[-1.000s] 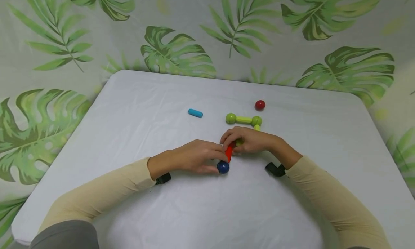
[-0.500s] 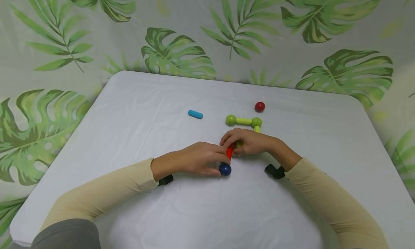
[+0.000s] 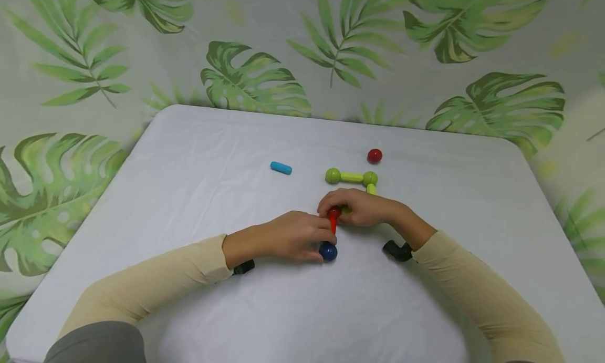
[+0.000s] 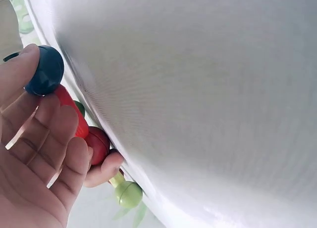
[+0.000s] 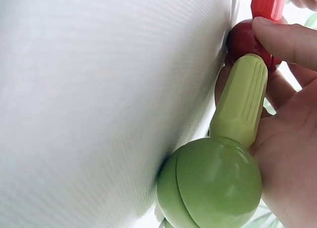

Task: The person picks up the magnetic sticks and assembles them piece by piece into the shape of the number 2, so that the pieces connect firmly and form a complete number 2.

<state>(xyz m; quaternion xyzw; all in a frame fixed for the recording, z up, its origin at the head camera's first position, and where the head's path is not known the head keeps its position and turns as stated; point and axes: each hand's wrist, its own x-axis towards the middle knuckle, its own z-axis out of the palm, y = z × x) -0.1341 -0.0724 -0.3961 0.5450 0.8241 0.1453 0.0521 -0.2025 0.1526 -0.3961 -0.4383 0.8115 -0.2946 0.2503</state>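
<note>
My left hand (image 3: 300, 236) pinches a dark blue ball (image 3: 328, 251) between thumb and fingers. A red rod (image 3: 333, 226) runs from that ball to a dark red ball (image 3: 334, 213), which my right hand (image 3: 356, 206) grips; its thumb lies on the ball in the right wrist view. From the same red ball, a yellow-green rod (image 5: 240, 99) leads to a large green ball (image 5: 213, 181) beside the right palm. Farther back, another yellow-green rod (image 3: 352, 177) joins two green balls, at left (image 3: 333, 175) and right (image 3: 370, 178). My right hand partly covers this chain.
A loose red ball (image 3: 375, 156) lies behind the green pieces. To the left is a loose blue rod (image 3: 281, 167). All rest on a white-covered table (image 3: 198, 158), with a leaf-patterned cloth (image 3: 255, 79) behind. Dark devices (image 3: 397, 250) sit under the wrists.
My left hand and the blue ball have shifted slightly toward me. More of the red ball shows between my hands, as the right fingers have moved a little. The head view has shifted slightly.
</note>
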